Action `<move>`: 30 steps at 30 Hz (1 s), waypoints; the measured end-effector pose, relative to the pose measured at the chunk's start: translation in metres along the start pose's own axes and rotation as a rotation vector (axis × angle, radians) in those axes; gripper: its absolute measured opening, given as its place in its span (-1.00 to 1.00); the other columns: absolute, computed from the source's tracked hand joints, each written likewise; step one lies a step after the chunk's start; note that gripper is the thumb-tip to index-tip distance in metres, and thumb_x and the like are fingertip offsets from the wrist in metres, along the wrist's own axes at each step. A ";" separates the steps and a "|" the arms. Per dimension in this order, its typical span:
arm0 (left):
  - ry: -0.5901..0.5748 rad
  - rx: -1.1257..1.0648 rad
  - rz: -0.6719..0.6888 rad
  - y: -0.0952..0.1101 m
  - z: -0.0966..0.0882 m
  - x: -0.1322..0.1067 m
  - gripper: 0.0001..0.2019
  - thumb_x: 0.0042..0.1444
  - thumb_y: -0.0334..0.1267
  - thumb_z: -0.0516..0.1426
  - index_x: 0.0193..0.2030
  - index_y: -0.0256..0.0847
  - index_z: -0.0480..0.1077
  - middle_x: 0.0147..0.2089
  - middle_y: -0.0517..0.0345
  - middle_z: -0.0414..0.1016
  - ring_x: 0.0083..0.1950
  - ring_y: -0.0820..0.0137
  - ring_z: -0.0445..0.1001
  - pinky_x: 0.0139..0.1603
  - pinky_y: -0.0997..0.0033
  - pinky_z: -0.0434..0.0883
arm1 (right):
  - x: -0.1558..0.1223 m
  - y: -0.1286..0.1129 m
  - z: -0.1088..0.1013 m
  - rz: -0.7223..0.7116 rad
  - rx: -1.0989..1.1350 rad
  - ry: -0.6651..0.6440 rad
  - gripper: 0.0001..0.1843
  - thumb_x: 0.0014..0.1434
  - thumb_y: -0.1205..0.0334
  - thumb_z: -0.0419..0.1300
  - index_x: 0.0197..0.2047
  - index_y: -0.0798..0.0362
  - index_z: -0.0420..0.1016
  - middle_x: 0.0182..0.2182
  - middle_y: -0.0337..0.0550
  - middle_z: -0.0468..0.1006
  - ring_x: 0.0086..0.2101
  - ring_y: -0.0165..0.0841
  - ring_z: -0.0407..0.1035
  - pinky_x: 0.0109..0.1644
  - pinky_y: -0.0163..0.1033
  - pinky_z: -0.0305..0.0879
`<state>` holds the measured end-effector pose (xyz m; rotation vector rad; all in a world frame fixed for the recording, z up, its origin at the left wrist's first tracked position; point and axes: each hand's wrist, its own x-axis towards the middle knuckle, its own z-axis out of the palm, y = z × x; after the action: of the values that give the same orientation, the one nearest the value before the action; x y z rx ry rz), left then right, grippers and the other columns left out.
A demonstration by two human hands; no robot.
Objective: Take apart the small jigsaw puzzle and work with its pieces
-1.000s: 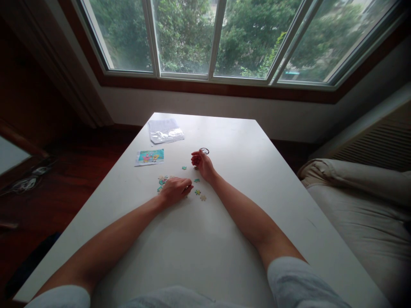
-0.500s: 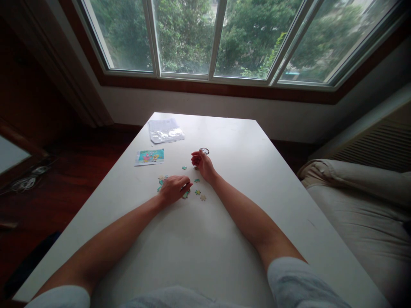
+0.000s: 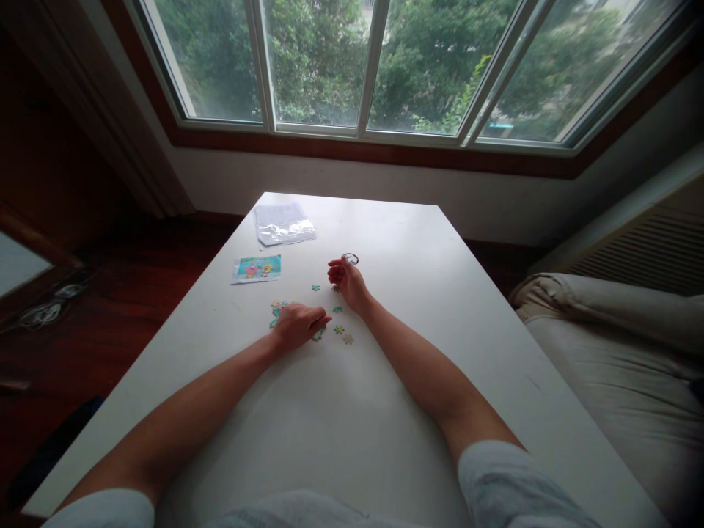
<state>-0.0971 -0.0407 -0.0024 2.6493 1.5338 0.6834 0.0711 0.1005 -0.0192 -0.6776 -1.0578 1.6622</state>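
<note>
My left hand [image 3: 300, 325] rests over a cluster of small jigsaw pieces [image 3: 276, 313], palm down. Its thumb and fingers are closed together, and whatever may be between them is hidden. Just beneath its fingertips lies another green-yellow piece [image 3: 319, 334]. My right hand [image 3: 347, 281] lies on its side farther up the table, fingers loosely curled and a little apart, with nothing visible in them. A teal piece [image 3: 315, 287] sits to its left. Between and below the hands are a green piece [image 3: 337, 309], a yellow-green piece [image 3: 339, 330] and a pale piece [image 3: 348, 339].
A colourful cartoon picture sheet [image 3: 259, 269] lies on the white table [image 3: 407, 411] at the left. Behind it is a clear plastic bag with papers [image 3: 284, 224]. A dark ring-shaped object [image 3: 352, 257] is beside my right hand. A beige padded seat [image 3: 594, 367] stands right of the table.
The gap between my left thumb and fingers has closed, and that hand has shifted very slightly right. My right hand and the loose pieces stay where they were.
</note>
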 end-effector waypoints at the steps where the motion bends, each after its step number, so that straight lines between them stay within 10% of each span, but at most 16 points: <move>1: -0.002 -0.011 0.005 0.000 0.000 0.000 -0.54 0.42 0.03 -0.06 -0.37 -0.14 0.46 -0.52 0.14 0.45 -0.47 0.39 0.37 -0.31 0.40 0.17 | 0.000 0.000 0.000 -0.003 0.002 -0.004 -0.44 0.12 -0.37 0.24 -0.23 0.01 0.58 -0.39 -0.17 0.52 -0.41 -0.39 0.35 -0.29 -0.27 0.27; 20: 0.113 -0.274 -0.261 0.005 -0.015 0.005 -0.71 0.39 -0.05 -0.01 0.01 -0.09 0.44 -0.50 0.30 0.37 -0.48 0.46 0.35 -0.34 0.49 0.20 | -0.003 -0.004 0.003 -0.004 -0.006 -0.001 -0.44 0.11 -0.37 0.24 -0.24 0.01 0.56 -0.39 -0.17 0.51 -0.41 -0.39 0.35 -0.28 -0.24 0.26; 30: 0.252 -1.393 -0.895 -0.004 -0.026 0.020 -0.81 0.19 -0.11 0.11 -0.25 -0.19 0.31 -0.55 0.43 0.06 -0.65 0.63 -0.11 -0.64 0.59 -0.11 | -0.002 -0.004 0.002 0.010 -0.014 0.006 -0.44 0.12 -0.37 0.23 -0.25 0.02 0.56 -0.39 -0.17 0.51 -0.42 -0.39 0.35 -0.28 -0.24 0.27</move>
<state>-0.1018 -0.0277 0.0271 0.8157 1.2476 1.2786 0.0720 0.0981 -0.0154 -0.6973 -1.0642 1.6616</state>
